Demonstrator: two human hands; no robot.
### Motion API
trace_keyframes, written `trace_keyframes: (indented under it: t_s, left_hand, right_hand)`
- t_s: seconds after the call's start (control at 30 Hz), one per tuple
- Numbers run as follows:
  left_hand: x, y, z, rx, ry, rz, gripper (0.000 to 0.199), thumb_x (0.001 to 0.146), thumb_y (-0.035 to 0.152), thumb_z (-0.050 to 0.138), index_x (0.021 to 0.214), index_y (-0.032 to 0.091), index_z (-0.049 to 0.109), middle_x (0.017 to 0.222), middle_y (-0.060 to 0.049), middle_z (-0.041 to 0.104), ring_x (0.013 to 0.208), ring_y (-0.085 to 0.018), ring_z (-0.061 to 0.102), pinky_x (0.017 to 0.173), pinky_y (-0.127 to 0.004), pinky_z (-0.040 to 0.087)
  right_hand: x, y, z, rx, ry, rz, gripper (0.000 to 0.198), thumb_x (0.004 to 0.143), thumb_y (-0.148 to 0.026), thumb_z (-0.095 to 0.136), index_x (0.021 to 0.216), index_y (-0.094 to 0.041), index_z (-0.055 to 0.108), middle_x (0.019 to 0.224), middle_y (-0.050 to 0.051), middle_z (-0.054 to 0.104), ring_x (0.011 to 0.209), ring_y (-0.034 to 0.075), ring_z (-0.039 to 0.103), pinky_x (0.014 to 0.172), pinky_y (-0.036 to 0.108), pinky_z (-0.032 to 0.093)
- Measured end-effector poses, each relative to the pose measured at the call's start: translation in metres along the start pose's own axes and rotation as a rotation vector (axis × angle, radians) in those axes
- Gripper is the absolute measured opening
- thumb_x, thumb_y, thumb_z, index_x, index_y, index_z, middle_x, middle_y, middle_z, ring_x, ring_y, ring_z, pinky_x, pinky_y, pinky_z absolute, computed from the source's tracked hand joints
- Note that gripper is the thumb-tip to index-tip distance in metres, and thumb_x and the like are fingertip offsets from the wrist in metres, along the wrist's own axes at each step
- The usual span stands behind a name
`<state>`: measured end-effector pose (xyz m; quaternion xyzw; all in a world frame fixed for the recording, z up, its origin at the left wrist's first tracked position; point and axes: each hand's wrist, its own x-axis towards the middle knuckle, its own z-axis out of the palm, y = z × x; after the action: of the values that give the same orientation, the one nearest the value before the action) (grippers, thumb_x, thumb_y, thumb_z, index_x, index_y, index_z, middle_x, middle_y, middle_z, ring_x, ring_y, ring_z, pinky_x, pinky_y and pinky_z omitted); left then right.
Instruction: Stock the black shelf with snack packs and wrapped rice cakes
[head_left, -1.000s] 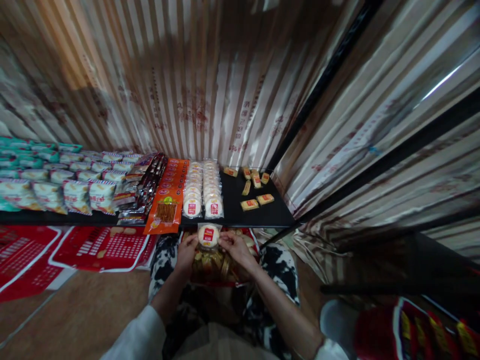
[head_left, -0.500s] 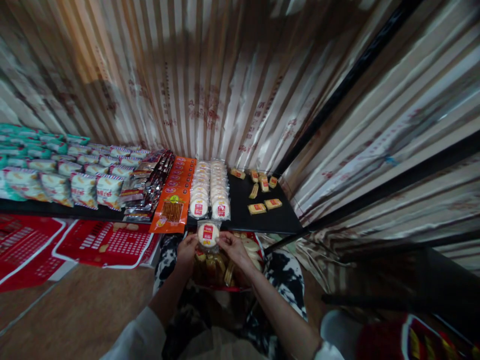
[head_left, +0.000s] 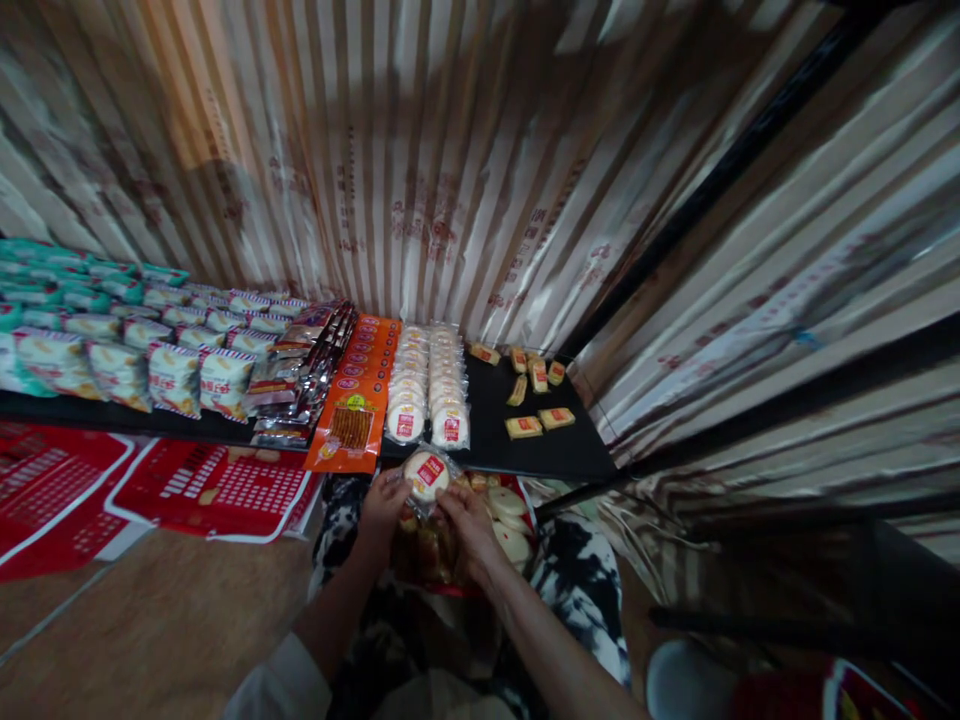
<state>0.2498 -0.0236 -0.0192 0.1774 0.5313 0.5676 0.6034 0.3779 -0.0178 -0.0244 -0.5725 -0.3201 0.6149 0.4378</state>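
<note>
Between my two hands is a round white rice cracker in a clear wrapper point(head_left: 426, 474) with a red label. My left hand point(head_left: 384, 508) pinches the wrapper's left edge, and my right hand point(head_left: 466, 516) grips its lower right side. The cracker is tilted, just in front of the table edge. Beneath the hands, on my lap, sits a red bag or basket holding yellow-wrapped snacks and pale round crackers point(head_left: 511, 520); my hands hide part of it. Two rows of similar wrapped crackers point(head_left: 450, 425) lie on the black table point(head_left: 487, 455) just beyond.
Left of the rows lie an orange snack packet point(head_left: 346, 400), dark shiny packets point(head_left: 289, 385) and many white-and-green bags point(head_left: 172, 375). Several small yellow-wrapped snacks point(head_left: 523, 427) are scattered at the right. Red bags point(head_left: 214, 490) stand below the table. A striped curtain point(head_left: 420, 150) and dark poles enclose the place.
The wrapped cracker has turned in my hands, from facing upright to tilted, and my right hand has shifted lower along it. The view has moved slightly.
</note>
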Motion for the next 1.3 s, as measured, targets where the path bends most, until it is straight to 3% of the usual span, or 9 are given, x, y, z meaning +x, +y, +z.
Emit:
trace_keyframes:
  t_s: [0.23, 0.4, 0.5, 0.57, 0.77, 0.87, 1.03, 1.17, 1.3]
  left_hand:
    - [0.005, -0.003, -0.006, 0.012, 0.015, 0.008, 0.043, 0.056, 0.026, 0.071, 0.094, 0.015, 0.054, 0.073, -0.002, 0.066, 0.058, -0.013, 0.06, 0.054, -0.023, 0.047]
    - [0.01, 0.016, -0.015, 0.216, -0.083, 0.083, 0.039, 0.056, 0.023, 0.062, 0.093, 0.015, 0.057, 0.066, 0.002, 0.061, 0.055, -0.01, 0.055, 0.051, -0.02, 0.04]
    - [0.009, 0.031, -0.019, 0.475, -0.268, 0.143, 0.038, 0.056, 0.02, 0.058, 0.093, 0.018, 0.062, 0.06, 0.006, 0.057, 0.053, -0.009, 0.05, 0.051, -0.019, 0.038]
    - [0.007, 0.041, -0.02, 0.651, -0.369, 0.223, 0.039, 0.057, 0.019, 0.057, 0.095, 0.021, 0.065, 0.062, 0.006, 0.059, 0.057, -0.011, 0.052, 0.055, -0.019, 0.039]
    - [0.009, 0.064, -0.018, 0.999, -0.393, 0.44, 0.051, 0.059, 0.016, 0.057, 0.11, 0.02, 0.061, 0.074, 0.002, 0.065, 0.069, -0.016, 0.058, 0.066, -0.024, 0.043]
    - [0.014, 0.064, -0.018, 1.09, -0.277, 0.583, 0.045, 0.066, 0.017, 0.053, 0.111, 0.017, 0.059, 0.084, -0.003, 0.065, 0.08, -0.018, 0.059, 0.076, -0.029, 0.046]
    - [0.021, 0.047, -0.017, 1.133, 0.17, 0.927, 0.03, 0.079, 0.02, 0.046, 0.106, 0.016, 0.06, 0.103, -0.01, 0.059, 0.1, -0.023, 0.053, 0.09, -0.039, 0.045]
    - [0.029, 0.021, -0.014, 1.219, 0.222, 1.042, 0.03, 0.082, 0.021, 0.047, 0.109, 0.015, 0.058, 0.112, -0.013, 0.054, 0.105, -0.025, 0.051, 0.091, -0.042, 0.045]
    - [0.044, 0.0, -0.01, 1.272, 0.199, 1.098, 0.032, 0.086, 0.02, 0.042, 0.116, 0.013, 0.052, 0.125, -0.016, 0.047, 0.115, -0.026, 0.047, 0.092, -0.043, 0.046]
  right_hand:
    - [0.006, 0.018, 0.001, -0.033, 0.046, -0.018, 0.039, 0.061, -0.046, 0.068, 0.085, -0.02, 0.053, 0.073, 0.001, 0.063, 0.062, 0.015, 0.061, 0.056, 0.026, 0.048]
    - [0.009, 0.0, -0.017, -0.581, 0.187, -0.473, 0.056, 0.072, -0.045, 0.06, 0.119, -0.018, 0.048, 0.119, 0.012, 0.056, 0.104, 0.024, 0.055, 0.088, 0.039, 0.045]
    - [0.004, -0.023, -0.023, -0.902, 0.038, -0.719, 0.048, 0.08, -0.039, 0.055, 0.123, -0.02, 0.051, 0.127, 0.009, 0.053, 0.117, 0.025, 0.044, 0.1, 0.041, 0.034]
    - [0.0, -0.036, -0.021, -1.03, -0.107, -0.776, 0.044, 0.082, -0.036, 0.055, 0.123, -0.023, 0.053, 0.126, 0.006, 0.055, 0.115, 0.023, 0.044, 0.099, 0.038, 0.034]
    - [0.001, -0.046, -0.007, -1.096, -0.291, -0.682, 0.028, 0.083, -0.034, 0.053, 0.107, -0.024, 0.065, 0.095, 0.005, 0.068, 0.089, 0.02, 0.055, 0.08, 0.031, 0.043]
    - [0.011, -0.036, -0.001, -0.939, -0.221, -0.597, 0.021, 0.08, -0.032, 0.055, 0.092, -0.022, 0.068, 0.086, 0.004, 0.068, 0.083, 0.019, 0.057, 0.077, 0.03, 0.044]
    - [0.046, -0.014, 0.012, -0.429, -0.079, -0.386, 0.028, 0.074, -0.042, 0.056, 0.086, -0.018, 0.064, 0.077, 0.002, 0.067, 0.067, 0.017, 0.059, 0.061, 0.027, 0.048]
    - [0.07, -0.01, 0.026, -0.362, 0.021, -0.352, 0.031, 0.068, -0.046, 0.06, 0.082, -0.019, 0.063, 0.069, 0.0, 0.065, 0.061, 0.016, 0.058, 0.058, 0.027, 0.047]
    - [0.077, -0.015, 0.037, -0.482, 0.083, -0.366, 0.032, 0.068, -0.046, 0.058, 0.083, -0.018, 0.064, 0.066, 0.0, 0.064, 0.059, 0.016, 0.058, 0.059, 0.027, 0.046]
